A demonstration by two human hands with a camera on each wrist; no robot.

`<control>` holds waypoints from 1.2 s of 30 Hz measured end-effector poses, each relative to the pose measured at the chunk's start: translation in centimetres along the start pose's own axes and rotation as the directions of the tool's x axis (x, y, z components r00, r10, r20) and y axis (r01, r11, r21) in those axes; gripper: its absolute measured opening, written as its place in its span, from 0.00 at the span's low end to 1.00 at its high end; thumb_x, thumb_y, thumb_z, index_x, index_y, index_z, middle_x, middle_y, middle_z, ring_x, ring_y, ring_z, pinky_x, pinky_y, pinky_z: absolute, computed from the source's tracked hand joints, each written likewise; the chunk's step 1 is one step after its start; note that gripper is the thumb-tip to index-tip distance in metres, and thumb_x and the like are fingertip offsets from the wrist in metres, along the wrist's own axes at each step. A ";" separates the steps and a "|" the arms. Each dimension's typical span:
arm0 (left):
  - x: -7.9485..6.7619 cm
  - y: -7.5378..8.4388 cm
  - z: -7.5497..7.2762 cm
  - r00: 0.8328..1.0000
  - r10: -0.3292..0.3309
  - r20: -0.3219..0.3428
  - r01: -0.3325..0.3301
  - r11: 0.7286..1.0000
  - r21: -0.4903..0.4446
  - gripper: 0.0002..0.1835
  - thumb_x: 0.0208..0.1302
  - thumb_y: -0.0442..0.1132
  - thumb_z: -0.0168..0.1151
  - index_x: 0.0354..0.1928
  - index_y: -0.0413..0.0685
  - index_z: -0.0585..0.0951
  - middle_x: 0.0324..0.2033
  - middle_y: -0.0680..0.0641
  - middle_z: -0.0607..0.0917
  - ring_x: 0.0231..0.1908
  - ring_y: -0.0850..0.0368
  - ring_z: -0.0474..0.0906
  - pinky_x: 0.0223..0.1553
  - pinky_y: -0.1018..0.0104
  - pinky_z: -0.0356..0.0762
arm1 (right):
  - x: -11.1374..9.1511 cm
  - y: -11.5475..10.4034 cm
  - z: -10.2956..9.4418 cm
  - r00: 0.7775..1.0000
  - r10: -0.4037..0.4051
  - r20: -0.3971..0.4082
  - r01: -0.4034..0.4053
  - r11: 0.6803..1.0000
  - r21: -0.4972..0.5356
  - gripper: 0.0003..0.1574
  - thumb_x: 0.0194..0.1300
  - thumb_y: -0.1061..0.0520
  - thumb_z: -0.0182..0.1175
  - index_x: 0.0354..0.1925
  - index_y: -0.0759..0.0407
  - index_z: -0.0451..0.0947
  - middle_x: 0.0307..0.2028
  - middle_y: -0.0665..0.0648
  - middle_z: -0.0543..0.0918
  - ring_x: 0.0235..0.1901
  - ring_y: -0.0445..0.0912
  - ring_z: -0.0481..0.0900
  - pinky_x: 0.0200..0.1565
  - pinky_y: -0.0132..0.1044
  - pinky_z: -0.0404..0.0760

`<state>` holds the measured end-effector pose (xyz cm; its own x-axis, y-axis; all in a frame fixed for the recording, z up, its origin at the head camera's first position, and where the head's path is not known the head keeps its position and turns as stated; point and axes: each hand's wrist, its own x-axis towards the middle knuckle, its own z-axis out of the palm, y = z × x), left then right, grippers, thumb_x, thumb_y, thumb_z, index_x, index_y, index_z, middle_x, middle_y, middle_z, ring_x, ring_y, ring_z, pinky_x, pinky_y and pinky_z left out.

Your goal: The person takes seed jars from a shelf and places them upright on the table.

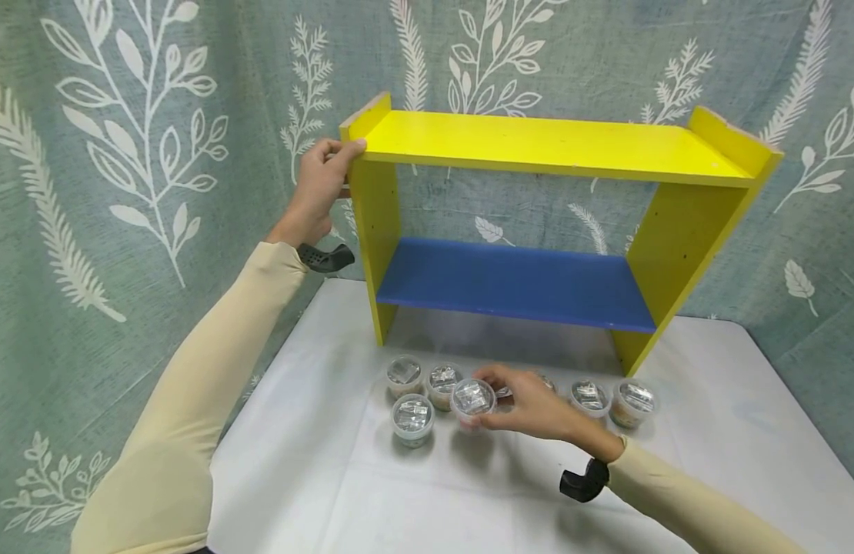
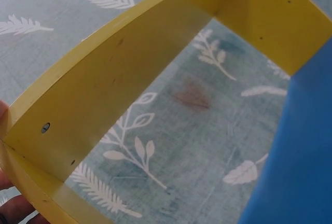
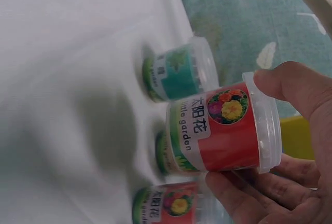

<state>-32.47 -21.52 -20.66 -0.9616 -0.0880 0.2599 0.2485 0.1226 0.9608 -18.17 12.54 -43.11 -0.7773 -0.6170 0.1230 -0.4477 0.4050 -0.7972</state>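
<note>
My left hand (image 1: pixel 318 188) grips the upper left corner of a yellow shelf (image 1: pixel 538 142), thumb on the front edge, fingers round the side panel. A blue board (image 1: pixel 517 281) spans the shelf lower down. In front of it, my right hand (image 1: pixel 538 404) holds a small lidded plastic tub (image 1: pixel 472 396) between thumb and fingers. In the right wrist view this tub (image 3: pixel 225 130) has a red label with flowers and the words "little garden", and it appears raised off the table. A tub with a teal-green label (image 3: pixel 176 71) stands beyond it.
More lidded tubs stand left of the right hand, among them a front one (image 1: pixel 412 419) and a back one (image 1: pixel 404 374). Two others (image 1: pixel 632 402) sit near the shelf's right foot; the hand partly hides another. A white cloth (image 1: pixel 371 500) covers the table, and a patterned green curtain (image 1: pixel 247 100) hangs behind.
</note>
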 end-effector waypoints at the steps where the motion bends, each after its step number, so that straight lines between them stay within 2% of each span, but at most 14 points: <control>1: 0.0 0.0 0.0 1.000 0.001 -0.002 -0.001 1.000 0.001 0.22 0.70 0.60 0.63 0.53 0.53 0.76 0.48 0.49 0.81 0.49 0.51 0.79 0.51 0.58 0.74 | -0.1 0.1 0.1 1.000 -0.005 0.003 0.005 1.000 -0.005 0.38 0.58 0.53 0.76 0.64 0.59 0.75 0.50 0.51 0.84 0.51 0.49 0.84 0.52 0.38 0.84; 6: 0.0 -0.1 0.0 1.000 0.007 -0.007 -0.006 1.000 0.012 0.22 0.70 0.60 0.63 0.52 0.53 0.76 0.48 0.48 0.81 0.48 0.51 0.79 0.51 0.58 0.74 | -0.2 0.2 0.5 1.000 -0.017 0.008 0.017 1.000 -0.015 0.38 0.57 0.54 0.76 0.63 0.59 0.75 0.50 0.50 0.84 0.52 0.47 0.83 0.53 0.38 0.83; 10: 0.0 -0.1 0.0 1.000 0.008 -0.007 -0.008 1.000 0.015 0.22 0.70 0.60 0.63 0.52 0.53 0.76 0.48 0.48 0.81 0.48 0.52 0.79 0.51 0.58 0.74 | -0.3 0.1 0.8 0.999 -0.034 0.014 0.034 0.999 -0.020 0.37 0.57 0.50 0.78 0.61 0.59 0.76 0.50 0.49 0.83 0.51 0.46 0.82 0.53 0.37 0.83; 15: -0.1 0.0 0.0 1.000 0.016 -0.008 -0.016 1.000 0.017 0.22 0.70 0.60 0.63 0.52 0.52 0.76 0.47 0.49 0.81 0.47 0.52 0.79 0.50 0.58 0.74 | -0.4 0.2 1.3 0.999 -0.044 0.028 0.046 0.996 -0.079 0.39 0.56 0.44 0.79 0.60 0.57 0.78 0.49 0.47 0.84 0.49 0.44 0.83 0.51 0.37 0.84; 24: 0.1 -0.2 -0.1 1.000 0.007 -0.008 -0.007 1.000 0.006 0.21 0.70 0.60 0.64 0.51 0.52 0.76 0.46 0.48 0.81 0.46 0.52 0.80 0.50 0.57 0.74 | -0.7 0.9 2.4 0.997 -0.040 0.070 0.051 0.987 -0.155 0.40 0.57 0.41 0.77 0.61 0.59 0.77 0.52 0.49 0.84 0.50 0.43 0.84 0.49 0.34 0.83; 32: 0.1 -0.2 0.0 1.000 -0.002 -0.004 0.002 1.000 -0.001 0.22 0.70 0.60 0.64 0.52 0.52 0.76 0.47 0.49 0.81 0.48 0.51 0.80 0.51 0.57 0.74 | -0.9 1.1 2.6 0.997 -0.042 0.062 0.054 0.977 -0.207 0.40 0.58 0.43 0.77 0.62 0.61 0.77 0.54 0.52 0.84 0.51 0.44 0.84 0.51 0.36 0.83; 36: 0.1 -0.1 0.0 1.000 0.006 -0.003 -0.006 1.000 0.007 0.22 0.70 0.60 0.64 0.52 0.53 0.76 0.48 0.49 0.81 0.49 0.50 0.79 0.52 0.57 0.74 | -1.0 1.2 2.6 0.997 -0.067 0.040 0.076 0.960 -0.268 0.42 0.57 0.40 0.77 0.62 0.60 0.78 0.54 0.52 0.84 0.49 0.43 0.84 0.52 0.39 0.83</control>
<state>-32.54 -21.50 -20.70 -0.9598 -0.0898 0.2660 0.2535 0.1299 0.9586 -16.81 11.88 -45.74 -0.7272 -0.6691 0.1530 -0.6073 0.5234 -0.5977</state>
